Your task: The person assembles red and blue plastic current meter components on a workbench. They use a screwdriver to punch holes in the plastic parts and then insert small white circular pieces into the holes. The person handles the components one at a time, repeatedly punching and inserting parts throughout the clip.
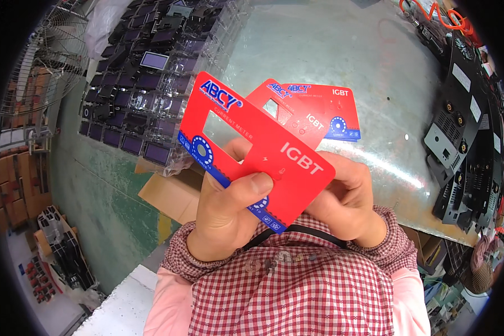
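Observation:
A thin red panel overlay [297, 190] with a blue lower border and cut-out windows is held tilted in front of my chest. My left hand [221, 210] grips it, thumb pressed on its printed face and fingers behind. At its right edge, my right hand [350, 196] is closed with bent fingers. Those fingertips are partly hidden behind the overlay, so I cannot tell whether they pinch its edge or something else. Beyond my hands, two matching overlays lie overlapping on the metal tabletop, a left one [297, 116] and a right one [348, 109].
Clear trays of dark display modules [157, 101] cover the table's left side. Black metal housings [459, 129] stand along the right, below a coiled orange hose [448, 19]. An open cardboard box [171, 196] sits by the near left edge. A fan [50, 56] is at far left.

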A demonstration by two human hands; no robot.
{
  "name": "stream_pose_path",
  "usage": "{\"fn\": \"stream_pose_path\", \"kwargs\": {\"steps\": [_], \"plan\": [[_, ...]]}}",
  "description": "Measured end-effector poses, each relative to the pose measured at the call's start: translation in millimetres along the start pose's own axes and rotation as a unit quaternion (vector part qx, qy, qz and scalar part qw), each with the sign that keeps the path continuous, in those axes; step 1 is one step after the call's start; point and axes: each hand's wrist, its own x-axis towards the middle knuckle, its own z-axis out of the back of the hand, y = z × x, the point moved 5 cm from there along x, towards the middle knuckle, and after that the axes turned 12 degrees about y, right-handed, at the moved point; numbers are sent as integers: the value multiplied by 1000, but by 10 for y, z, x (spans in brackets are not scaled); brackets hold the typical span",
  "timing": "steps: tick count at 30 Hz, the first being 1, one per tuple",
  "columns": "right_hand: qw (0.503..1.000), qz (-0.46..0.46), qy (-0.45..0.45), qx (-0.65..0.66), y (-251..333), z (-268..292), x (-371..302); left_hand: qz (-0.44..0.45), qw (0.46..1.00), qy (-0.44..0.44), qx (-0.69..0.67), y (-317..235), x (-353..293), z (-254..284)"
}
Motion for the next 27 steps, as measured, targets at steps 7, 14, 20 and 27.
{"fn": "stream_pose_path", "kwargs": {"steps": [7,14,20,27], "plan": [[971,50,6,-235,83,48,112,30,999,21,21,-1,-27,18],[956,57,-5,-289,72,58,99,38,998,21,38,0,-35,-10],[966,46,-31,-251,56,57,103,37,997,57,28,25,-38,3],[945,101,-20,-311,66,84,100,24,997,43,55,15,-46,-8]]}}
